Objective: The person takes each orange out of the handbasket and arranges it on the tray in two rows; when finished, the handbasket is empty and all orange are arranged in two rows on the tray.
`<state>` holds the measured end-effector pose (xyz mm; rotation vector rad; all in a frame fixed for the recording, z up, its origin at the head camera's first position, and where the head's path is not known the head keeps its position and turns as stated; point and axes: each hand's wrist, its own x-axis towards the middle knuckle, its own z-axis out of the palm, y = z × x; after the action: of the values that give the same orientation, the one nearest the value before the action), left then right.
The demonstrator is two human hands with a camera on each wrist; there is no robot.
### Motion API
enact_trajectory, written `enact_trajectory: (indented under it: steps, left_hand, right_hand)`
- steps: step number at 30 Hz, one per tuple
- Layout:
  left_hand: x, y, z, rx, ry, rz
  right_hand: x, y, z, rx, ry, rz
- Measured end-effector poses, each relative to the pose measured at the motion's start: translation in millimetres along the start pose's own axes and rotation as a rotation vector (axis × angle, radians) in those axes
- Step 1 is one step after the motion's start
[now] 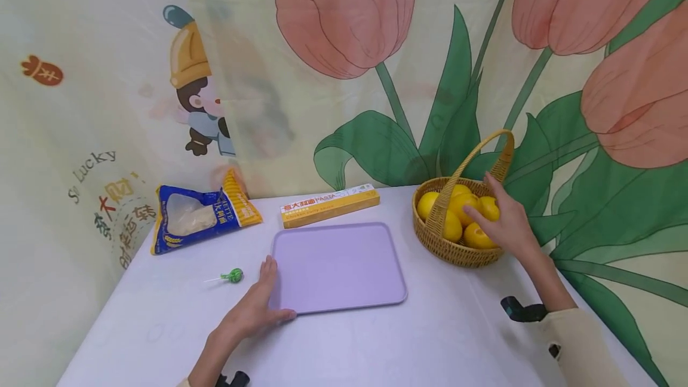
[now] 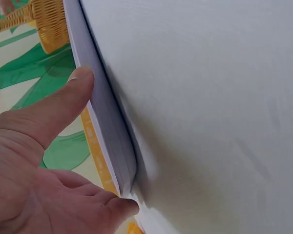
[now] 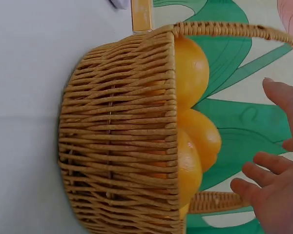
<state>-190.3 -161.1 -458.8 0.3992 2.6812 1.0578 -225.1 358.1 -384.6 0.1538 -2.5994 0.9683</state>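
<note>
My left hand (image 1: 251, 308) touches the near left corner of a lilac tray (image 1: 338, 267), thumb along its front edge and fingers against its left side. In the left wrist view, the thumb (image 2: 68, 105) lies on the tray's edge (image 2: 105, 117). On the right, my right hand (image 1: 510, 223) hovers over a wicker basket (image 1: 457, 254) with spread fingers and nothing in them. Several yellow, lemon-like fruits (image 1: 461, 203) fill the basket. From the right wrist view, the hand (image 3: 278, 180) is apart from the fruits (image 3: 190, 73); the basket wall (image 3: 117, 131) hides their lower parts.
A yellow pasta box (image 1: 330, 206) lies behind the tray. To its left is a blue and yellow pasta bag (image 1: 201, 217). A green-wrapped lollipop (image 1: 233, 275) lies left of the tray. The basket's tall handle (image 1: 473, 157) arches over the fruit. A tulip-print curtain (image 1: 349, 106) hangs behind the table.
</note>
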Motion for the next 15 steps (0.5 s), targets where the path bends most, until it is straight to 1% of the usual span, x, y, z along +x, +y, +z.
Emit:
enact_trajectory:
  steps: [3, 7, 11, 15]
  left_hand:
    - [1.2, -0.6, 0.1, -0.015, -0.013, 0.001]
    - [1.6, 5.0, -1.6, 0.004, -0.033, -0.031]
    - [1.1, 9.4, -2.7, 0.029, -0.026, -0.045]
    - [3.2, 9.6, -2.5, 0.044, -0.012, -0.05]
  right_hand:
    - [9.7, 12.9, 2.0, 0.027, -0.017, 0.036]
    - [19.4, 21.9, 3.8, 0.025, -0.056, 0.103]
    - [27.8, 27.2, 5.4, 0.04, -0.094, 0.165]
    - [32.9, 32.1, 7.2, 0.063, -0.126, 0.214]
